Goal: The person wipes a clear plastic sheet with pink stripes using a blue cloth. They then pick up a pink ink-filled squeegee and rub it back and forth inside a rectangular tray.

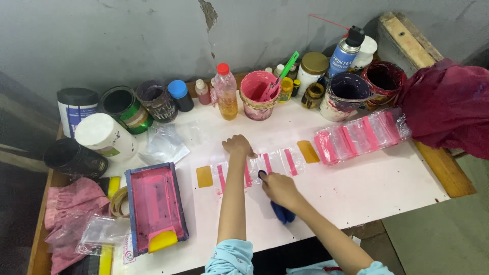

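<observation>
Lying flat at the middle of the white table (pixel 367 188), a clear plastic bag with pink stripes (pixel 277 162), stretched between two mustard-yellow tape tabs (pixel 205 176). Pressing down on its upper left edge, the left hand (pixel 238 146), fingers curled under and resting on the plastic, closed around nothing visible. Working just below the bag's middle, the right hand (pixel 277 187), clenched around a dark blue cloth (pixel 281 211), the cloth's tip touching the plastic near a pink stripe and the rest trailing down toward the table's near edge. Sitting off to the left, near the tape tab, a blue-framed printing screen (pixel 155 206) smeared with pink ink, with a yellow squeegee (pixel 163 240) resting at its near end. Waiting to the right of the bag, a fanned stack of clear pink-striped bags (pixel 359 136). Crowding the back edge along the grey wall, a pink ink tub (pixel 259 95) with a green stick standing in it, a clear bottle with a red cap (pixel 224 91), a blue spray can (pixel 344 53), and a dark purple-stained pot (pixel 345 95). Draping over the far right corner, a crumpled magenta cloth (pixel 448 104).
</observation>
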